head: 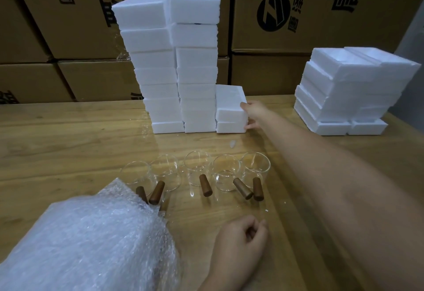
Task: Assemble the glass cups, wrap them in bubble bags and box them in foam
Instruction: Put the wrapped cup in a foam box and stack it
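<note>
Boxing seems to be starting: the right hand (253,114) grasps a foam box (229,104) at twelve o'clock, the left hand (241,238) rests loosely curled and empty at six, and next the box likely needs drawing toward the cups (198,169).

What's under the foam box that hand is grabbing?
A flatter white foam piece lies under the foam box that the right hand holds, on the wooden table. Whether anything is inside them is hidden.
</note>
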Motion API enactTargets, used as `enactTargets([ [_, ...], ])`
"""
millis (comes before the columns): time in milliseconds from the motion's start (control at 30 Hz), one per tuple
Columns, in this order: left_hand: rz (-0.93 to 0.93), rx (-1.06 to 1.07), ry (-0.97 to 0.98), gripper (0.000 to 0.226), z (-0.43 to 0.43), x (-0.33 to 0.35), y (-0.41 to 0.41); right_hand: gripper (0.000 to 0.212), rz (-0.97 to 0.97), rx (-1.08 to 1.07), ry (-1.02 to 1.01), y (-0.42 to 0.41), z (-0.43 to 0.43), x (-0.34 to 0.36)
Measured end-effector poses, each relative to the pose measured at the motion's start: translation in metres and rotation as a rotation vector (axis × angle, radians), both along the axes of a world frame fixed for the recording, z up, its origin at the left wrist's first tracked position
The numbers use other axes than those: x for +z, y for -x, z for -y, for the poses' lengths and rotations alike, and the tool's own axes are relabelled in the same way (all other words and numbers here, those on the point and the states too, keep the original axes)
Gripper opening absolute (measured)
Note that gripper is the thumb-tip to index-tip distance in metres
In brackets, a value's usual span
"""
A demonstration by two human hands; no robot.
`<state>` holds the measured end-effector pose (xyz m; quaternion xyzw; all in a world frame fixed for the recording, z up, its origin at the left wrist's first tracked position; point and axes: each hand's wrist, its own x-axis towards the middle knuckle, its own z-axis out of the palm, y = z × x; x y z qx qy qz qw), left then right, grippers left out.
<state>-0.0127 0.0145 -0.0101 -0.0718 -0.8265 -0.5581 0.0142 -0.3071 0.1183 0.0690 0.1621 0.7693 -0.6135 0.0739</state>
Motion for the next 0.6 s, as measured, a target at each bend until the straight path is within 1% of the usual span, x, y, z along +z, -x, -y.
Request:
enactTargets([
  [133, 0.021, 0.002, -0.009, 0.034, -0.0005, 0.0007, -0.0008, 0.043, -0.052, -0.016, -0.043, 0.0016, 0.0013, -0.0012],
  [367, 0.005, 0.011, -0.007, 0.030, -0.0010, -0.0022, -0.0002, 0.039, -0.108, 0.020, -0.133, 0.0019, -0.0016, -0.0017],
  [500, 0.000, 0.012, 0.000, 0.032, -0.0010, -0.0025, 0.0000, 0.061, -0.139, 0.124, -0.160, -0.0007, -0.0026, -0.0037],
  [600, -0.004, 0.010, 0.004, 0.029, -0.0011, -0.0026, 0.0000, 0.065, -0.166, 0.114, -0.163, -0.0024, 0.0006, -0.0048],
])
